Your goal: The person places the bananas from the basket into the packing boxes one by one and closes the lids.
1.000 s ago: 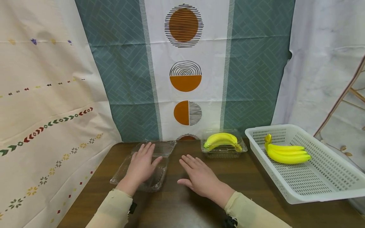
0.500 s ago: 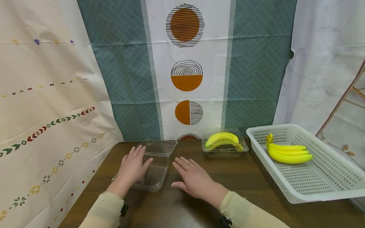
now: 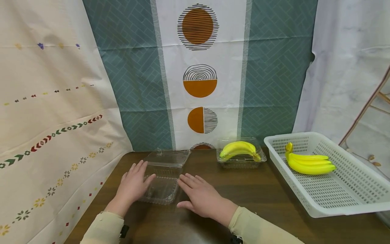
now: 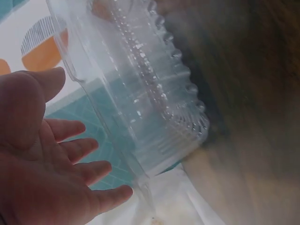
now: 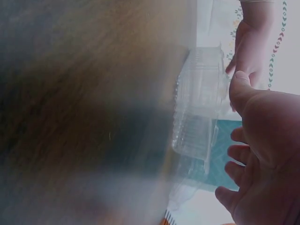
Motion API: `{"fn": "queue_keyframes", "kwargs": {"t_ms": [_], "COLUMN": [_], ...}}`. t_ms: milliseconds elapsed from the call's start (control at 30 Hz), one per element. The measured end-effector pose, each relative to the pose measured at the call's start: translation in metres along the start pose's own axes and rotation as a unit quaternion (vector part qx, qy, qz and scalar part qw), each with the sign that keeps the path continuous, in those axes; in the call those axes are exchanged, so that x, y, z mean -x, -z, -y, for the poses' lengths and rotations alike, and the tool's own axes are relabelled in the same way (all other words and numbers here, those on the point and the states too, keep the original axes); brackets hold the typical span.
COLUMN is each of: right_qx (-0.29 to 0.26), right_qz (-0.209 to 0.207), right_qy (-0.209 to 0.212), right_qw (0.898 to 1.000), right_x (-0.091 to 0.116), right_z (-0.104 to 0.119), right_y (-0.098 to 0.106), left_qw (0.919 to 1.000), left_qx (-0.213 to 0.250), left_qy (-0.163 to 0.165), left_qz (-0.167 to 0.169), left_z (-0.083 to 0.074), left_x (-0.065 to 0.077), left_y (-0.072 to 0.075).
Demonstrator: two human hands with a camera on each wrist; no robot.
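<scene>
A clear plastic clamshell container (image 3: 159,191) sits on the table at the left, its lid (image 3: 170,158) folded back toward the cloth. Over its left side is my left hand (image 3: 133,182), fingers spread and holding nothing. My right hand (image 3: 201,196) is by the container's right edge, fingers extended, thumb apart, also holding nothing. In the left wrist view, the little fingertip overlaps the container's rim (image 4: 101,112). The right wrist view shows the container (image 5: 197,103) between both hands, beyond the right fingers.
At the back, a closed clear container (image 3: 240,165) holds a yellow banana (image 3: 239,149). A white perforated basket (image 3: 329,200) stands at the right, with a bunch of bananas (image 3: 310,165) inside. Patterned cloths (image 3: 134,78) hang behind and beside the brown table (image 3: 170,223).
Both hands have shifted left. My left hand has moved from over the container's middle to its left side, uncovering more of it; my right hand has come up to its right edge.
</scene>
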State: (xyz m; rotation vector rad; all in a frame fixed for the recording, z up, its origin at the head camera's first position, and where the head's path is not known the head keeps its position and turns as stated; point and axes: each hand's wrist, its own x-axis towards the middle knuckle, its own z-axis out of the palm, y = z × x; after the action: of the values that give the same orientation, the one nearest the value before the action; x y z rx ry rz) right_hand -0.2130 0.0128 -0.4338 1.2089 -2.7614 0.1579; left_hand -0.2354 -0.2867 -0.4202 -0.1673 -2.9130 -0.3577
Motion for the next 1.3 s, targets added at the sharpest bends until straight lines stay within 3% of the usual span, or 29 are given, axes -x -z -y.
{"fn": "queue_keyframes", "kwargs": {"t_ms": [767, 1300], "right_qx": [-0.003, -0.002], "right_qz": [0.012, 0.022], "right_qy": [0.047, 0.05], "right_qw": [0.999, 0.999], "right_x": [-0.009, -0.008], "right_z": [0.016, 0.015], "right_y": [-0.009, -0.007], "left_qw": [0.9976, 0.9976], "left_qx": [0.002, 0.006], "left_qy": [0.041, 0.036], "left_qz": [0.056, 0.059], "left_z": [0.021, 0.025], "left_x": [0.01, 0.014], "left_y": [-0.006, -0.006]}}
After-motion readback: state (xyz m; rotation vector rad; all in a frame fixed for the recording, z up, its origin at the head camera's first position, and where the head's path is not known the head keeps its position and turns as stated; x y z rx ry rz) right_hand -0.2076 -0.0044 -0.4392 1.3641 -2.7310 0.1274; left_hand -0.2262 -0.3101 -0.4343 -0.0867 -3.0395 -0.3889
